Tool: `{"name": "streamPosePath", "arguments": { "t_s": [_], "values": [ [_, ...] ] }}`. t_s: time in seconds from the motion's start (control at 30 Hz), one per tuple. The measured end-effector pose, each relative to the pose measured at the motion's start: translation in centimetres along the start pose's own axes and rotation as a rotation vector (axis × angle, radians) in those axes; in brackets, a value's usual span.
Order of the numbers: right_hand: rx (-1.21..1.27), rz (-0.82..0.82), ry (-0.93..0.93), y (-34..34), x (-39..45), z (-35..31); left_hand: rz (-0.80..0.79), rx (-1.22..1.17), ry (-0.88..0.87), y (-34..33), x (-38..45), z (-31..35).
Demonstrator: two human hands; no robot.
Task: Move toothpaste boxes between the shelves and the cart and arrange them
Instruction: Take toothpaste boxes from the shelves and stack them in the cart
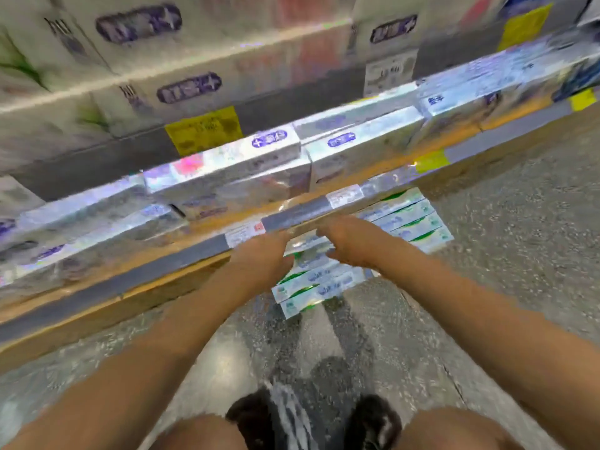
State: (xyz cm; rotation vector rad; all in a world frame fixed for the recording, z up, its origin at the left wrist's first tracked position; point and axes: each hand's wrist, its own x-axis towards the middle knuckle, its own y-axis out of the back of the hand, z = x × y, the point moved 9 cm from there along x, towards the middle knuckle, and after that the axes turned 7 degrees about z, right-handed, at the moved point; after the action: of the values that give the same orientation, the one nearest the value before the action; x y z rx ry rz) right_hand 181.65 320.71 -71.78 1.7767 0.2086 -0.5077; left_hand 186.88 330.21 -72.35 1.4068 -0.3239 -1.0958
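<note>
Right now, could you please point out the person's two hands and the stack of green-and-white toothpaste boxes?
left hand (263,254): head view, back of hand.
right hand (349,238): head view, back of hand.
green-and-white toothpaste boxes (412,219): head view, top box face.

fingertips (319,230) hidden under shelf edge (295,216) (blurred), labels unreadable

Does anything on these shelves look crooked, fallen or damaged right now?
Nothing clearly stands out, though the picture is blurred. The green-and-white toothpaste boxes below the shelf edge lie in neat parallel rows where both hands, left hand and right hand, reach in. The silver boxes above sit stacked flat.
</note>
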Motion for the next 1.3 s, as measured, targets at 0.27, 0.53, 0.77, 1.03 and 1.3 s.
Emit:
{"name": "streamPosePath", "arguments": {
  "t_s": [0.27,0.53,0.77,1.03,1.3],
  "values": [
    [-0.335,0.039,0.138,-11.5,6.8,2.7,0.06,0.278,-0.079,-11.9,5.1,-1.9],
    [-0.279,0.241,0.076,-12.3,9.7,2.5,0.182,0.093,-0.055,-12.7,6.4,-4.5],
    [-0.391,0.32,0.132,-13.2,9.7,1.7,0.271,0.131,-0.068,-13.2,6.5,-3.2],
    [-0.003,0.262,0.208,-11.8,3.8,-1.2,0.223,-0.018,-0.033,-12.3,3.1,-1.8],
    [0.04,0.088,0.263,-20.0,-1.4,0.6,0.098,-0.094,-0.137,-21.1,-0.5,2.8]
  ]
}}
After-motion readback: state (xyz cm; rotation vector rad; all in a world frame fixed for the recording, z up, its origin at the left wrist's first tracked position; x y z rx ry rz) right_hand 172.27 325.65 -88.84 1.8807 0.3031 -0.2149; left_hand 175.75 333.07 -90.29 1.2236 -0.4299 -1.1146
